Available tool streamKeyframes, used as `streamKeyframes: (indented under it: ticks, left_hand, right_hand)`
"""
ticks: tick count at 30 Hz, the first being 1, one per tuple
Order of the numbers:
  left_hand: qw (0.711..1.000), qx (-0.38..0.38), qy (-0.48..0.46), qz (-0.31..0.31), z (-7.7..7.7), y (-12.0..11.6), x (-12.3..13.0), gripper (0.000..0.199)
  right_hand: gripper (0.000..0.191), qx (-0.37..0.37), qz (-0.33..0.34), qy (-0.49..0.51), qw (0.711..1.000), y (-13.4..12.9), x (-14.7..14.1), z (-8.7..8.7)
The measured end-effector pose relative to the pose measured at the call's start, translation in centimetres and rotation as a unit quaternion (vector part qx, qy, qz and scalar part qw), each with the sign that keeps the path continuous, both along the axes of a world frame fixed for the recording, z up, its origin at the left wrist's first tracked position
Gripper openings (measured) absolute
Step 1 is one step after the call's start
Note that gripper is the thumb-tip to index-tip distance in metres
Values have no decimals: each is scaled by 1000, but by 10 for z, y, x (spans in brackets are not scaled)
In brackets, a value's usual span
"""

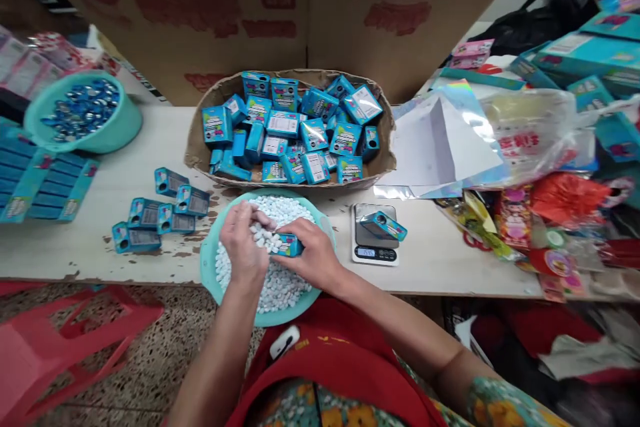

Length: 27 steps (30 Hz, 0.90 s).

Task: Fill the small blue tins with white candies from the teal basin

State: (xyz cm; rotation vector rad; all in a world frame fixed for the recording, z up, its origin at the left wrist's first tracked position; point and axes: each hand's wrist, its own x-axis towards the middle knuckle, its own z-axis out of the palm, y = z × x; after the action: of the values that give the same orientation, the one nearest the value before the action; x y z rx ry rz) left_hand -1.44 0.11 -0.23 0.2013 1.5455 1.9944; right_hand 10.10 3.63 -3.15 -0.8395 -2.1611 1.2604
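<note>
Over a turquoise basin (327, 230) of small white candies (285, 290), my right hand (313, 253) grips a small blue box (290, 245), its end turned toward my left hand. My left hand (244, 240) is curled around a handful of white candies (265, 238) at the box's end. To the right, another blue box (384, 225) rests tilted on a digital scale (375, 255) with a lit display. Several blue boxes (145, 213) lie on the table left of the basin.
Behind the basin, a cut cardboard tray (193, 140) holds many blue boxes. A turquoise bowl (125, 123) of shiny blue wrapped pieces stands at the left. Plastic bags and packets (515, 213) crowd the right. A red stool (45, 347) stands below the table.
</note>
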Motion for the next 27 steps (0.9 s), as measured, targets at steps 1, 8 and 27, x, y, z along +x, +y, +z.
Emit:
streamKeyframes:
  ticks: [1,8,27]
  left_hand:
    - [1000,2,-4,-5,1,-1,0,24]
    - [999,20,1,-31,3,-14,-3,26]
    - [994,20,52,-89,-4,-23,-26,18]
  right_hand:
    - [35,-3,2,5,1000,0,-1,0]
    - [34,-16,-8,18,1000,-6,-8,3]
    - [39,-49,-59,78,994,-23,5,8]
